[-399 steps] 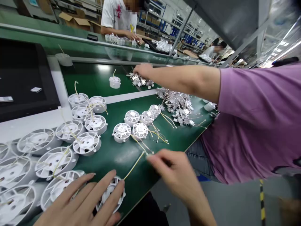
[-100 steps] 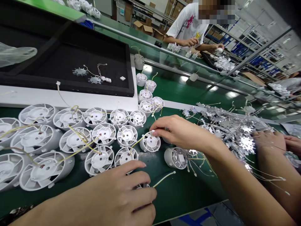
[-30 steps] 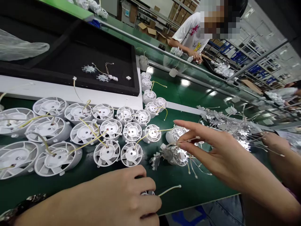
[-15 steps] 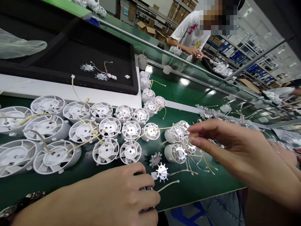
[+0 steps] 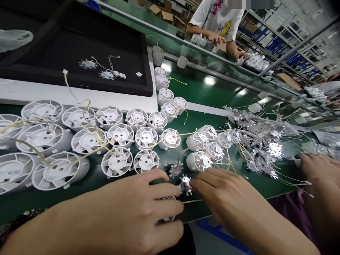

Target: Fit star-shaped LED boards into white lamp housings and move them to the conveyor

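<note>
1. Well, from the head camera, the left hand (image 5: 114,212) is curled over a white plastic fan housing (image 5: 168,198), fingers closed around it and hiding which way its axis points. Its pale yellow wire (image 5: 192,201) runs rightward from under the fingers, lying along the green bench mat (image 5: 268,191)

2. Unlike a moment earlier, the right hand (image 5: 228,198) has come in close, fingers loosely together, their tips just beside a spiky star-shaped aluminium LED board (image 5: 186,186). Whether they pinch it cannot be told

3. A second star board (image 5: 176,169) lies just above it. Ribbed housings (image 5: 199,161) lie on their sides nearby, and more housings (image 5: 119,161) stand in rows at left

4. Beyond, a tangle of star boards and wires (image 5: 257,141) spreads right, with a neighbour's hand (image 5: 316,170) at its edge, fingers slightly spread
</note>
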A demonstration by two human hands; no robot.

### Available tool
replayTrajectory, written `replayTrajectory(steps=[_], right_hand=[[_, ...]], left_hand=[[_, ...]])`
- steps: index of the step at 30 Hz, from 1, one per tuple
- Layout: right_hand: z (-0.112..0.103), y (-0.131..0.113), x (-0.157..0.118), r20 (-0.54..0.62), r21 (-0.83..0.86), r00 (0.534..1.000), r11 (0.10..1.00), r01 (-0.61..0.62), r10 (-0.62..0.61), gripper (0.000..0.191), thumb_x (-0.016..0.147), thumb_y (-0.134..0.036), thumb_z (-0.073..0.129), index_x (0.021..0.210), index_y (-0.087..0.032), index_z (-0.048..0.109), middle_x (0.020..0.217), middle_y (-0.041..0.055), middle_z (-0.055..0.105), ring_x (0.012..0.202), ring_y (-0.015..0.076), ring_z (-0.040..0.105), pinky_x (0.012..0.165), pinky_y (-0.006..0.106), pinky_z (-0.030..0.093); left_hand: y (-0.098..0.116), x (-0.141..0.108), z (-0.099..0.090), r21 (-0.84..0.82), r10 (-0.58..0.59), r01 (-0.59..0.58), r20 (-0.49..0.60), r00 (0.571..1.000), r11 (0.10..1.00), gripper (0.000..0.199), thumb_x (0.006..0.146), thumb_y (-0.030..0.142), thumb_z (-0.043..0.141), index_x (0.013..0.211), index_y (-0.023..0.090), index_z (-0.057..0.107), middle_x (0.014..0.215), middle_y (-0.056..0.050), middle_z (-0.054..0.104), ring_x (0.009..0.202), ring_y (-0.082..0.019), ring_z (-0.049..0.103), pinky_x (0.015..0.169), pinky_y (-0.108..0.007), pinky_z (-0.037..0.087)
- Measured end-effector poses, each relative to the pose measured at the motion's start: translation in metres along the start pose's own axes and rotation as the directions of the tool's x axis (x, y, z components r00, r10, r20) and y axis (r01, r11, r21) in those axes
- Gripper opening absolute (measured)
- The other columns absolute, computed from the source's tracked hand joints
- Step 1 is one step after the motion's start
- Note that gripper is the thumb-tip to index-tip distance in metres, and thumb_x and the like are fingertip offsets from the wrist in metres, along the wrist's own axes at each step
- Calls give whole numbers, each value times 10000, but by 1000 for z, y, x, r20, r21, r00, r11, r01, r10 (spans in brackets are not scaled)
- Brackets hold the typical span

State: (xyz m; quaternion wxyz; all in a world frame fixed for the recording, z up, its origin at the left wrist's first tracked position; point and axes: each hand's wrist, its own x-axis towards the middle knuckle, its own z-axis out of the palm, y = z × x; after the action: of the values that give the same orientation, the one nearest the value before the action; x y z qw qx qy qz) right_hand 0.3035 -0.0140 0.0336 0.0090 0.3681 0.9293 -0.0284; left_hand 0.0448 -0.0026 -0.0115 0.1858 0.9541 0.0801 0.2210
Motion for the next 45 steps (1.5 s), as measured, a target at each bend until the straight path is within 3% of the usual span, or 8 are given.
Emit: replayTrajectory(steps=[7, 11, 14, 16, 28, 32, 36, 45], right_hand=[[-35, -6, -13, -213, 350, 944, 922, -167, 252, 339, 1107, -185, 522, 1029, -317, 824, 881, 21, 828, 767, 201, 774, 724, 316, 613], [-28, -20, -9, -328, 464, 888, 874, -147, 323, 278, 1089, -228, 604, 1122, -381, 834, 922, 4, 844, 806, 222, 799, 776, 343, 647], [-25, -20, 2, -341, 553, 886, 829, -82, 315, 202, 1043, -211, 678, 1089, -333, 832, 867, 5, 817, 753, 205, 769, 692, 323, 627], [-26, -16, 9, -311, 592, 904, 804, -58, 294, 171, 994, -167, 725, 1014, -301, 830, 793, -8, 789, 722, 186, 740, 655, 296, 605], [-28, -9, 18, 76, 838, 946, 494, -232, 315, 193, 1032, -263, 727, 858, -296, 805, 727, -69, 756, 614, 84, 658, 582, 165, 493], [-28, -10, 17, 136, 832, 929, 469, -296, 345, 134, 993, -307, 766, 871, -289, 819, 719, -47, 720, 615, 109, 626, 553, 200, 470], [-25, -12, 14, 233, 821, 905, 428, -379, 355, 258, 1030, -379, 736, 802, -277, 800, 641, -49, 668, 557, 108, 551, 499, 211, 413], [-11, -18, 10, 350, 735, 907, 532, -420, 233, 248, 1034, -266, 740, 796, -236, 678, 786, -60, 669, 718, 104, 624, 645, 220, 450]], left_hand=[[8, -4, -8, -358, -428, 306, -337, 838, 882, 507, 1138, 480, 644, 1593, 330, 480, 1568, -27, 630, 1416, -191, 638, 1178, -253, 551], [7, -3, -13, -878, -660, 277, -57, 749, 391, 607, 1033, 591, 780, 1572, 559, 503, 1502, 80, 697, 1353, -194, 710, 1051, -214, 624], [2, 4, -16, -974, -678, 227, 174, 714, -11, 415, 966, 383, 890, 1353, 408, 741, 1183, 45, 827, 1111, -171, 813, 943, -182, 648], [0, 7, -17, -972, -707, 219, 212, 674, -83, 360, 908, 217, 889, 1238, 318, 786, 1058, 40, 831, 1002, -144, 824, 858, -146, 646], [1, 13, -18, -969, -742, 239, 204, 638, -62, 174, 869, 139, 791, 1019, 225, 783, 790, 70, 768, 590, -75, 718, 595, -111, 620], [7, 11, -17, -882, -785, 360, -17, 620, 304, 181, 943, 199, 812, 1081, 313, 788, 801, 107, 760, 635, -73, 731, 568, -72, 578], [14, 1, -17, -493, -656, 495, -233, 717, 716, 152, 1140, 384, 648, 1282, 409, 697, 969, 107, 770, 774, -80, 740, 632, -117, 570], [27, -18, -6, -19, -468, 468, -58, 882, 883, 268, 1081, 253, 563, 1342, 238, 625, 1152, -37, 706, 864, -217, 670, 636, -357, 475]])
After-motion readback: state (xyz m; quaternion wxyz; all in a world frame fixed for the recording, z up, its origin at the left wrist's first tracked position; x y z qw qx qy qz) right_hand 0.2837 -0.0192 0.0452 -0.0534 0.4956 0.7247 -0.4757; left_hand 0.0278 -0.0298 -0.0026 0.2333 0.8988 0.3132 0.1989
